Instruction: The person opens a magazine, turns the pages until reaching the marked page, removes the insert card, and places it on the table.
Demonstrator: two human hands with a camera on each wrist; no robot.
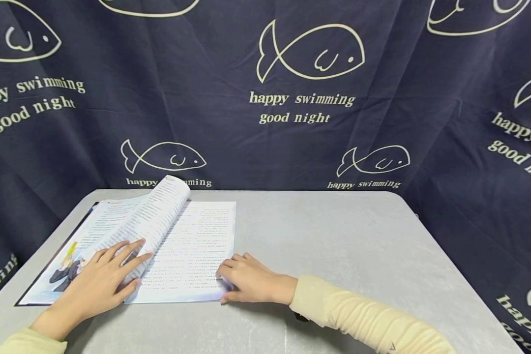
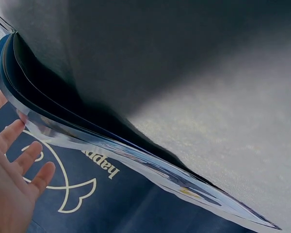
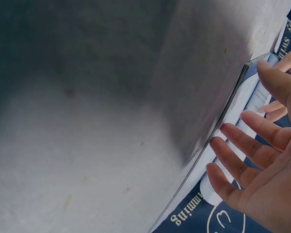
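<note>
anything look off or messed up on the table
Nothing looks spilled or visibly damaged. Only the curled page in the open book stands out: it bows up instead of lying flat, with the left hand resting on its lower part.

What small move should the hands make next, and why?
Probably have the left hand press the curled white printed page flatter to the left: it bows up above the open paper book, with that hand resting on it, while the right hand is at the near outer corner of the flat white right-hand page.

Pale yellow, wrinkled sleeves (image 1: 358,309)
</note>
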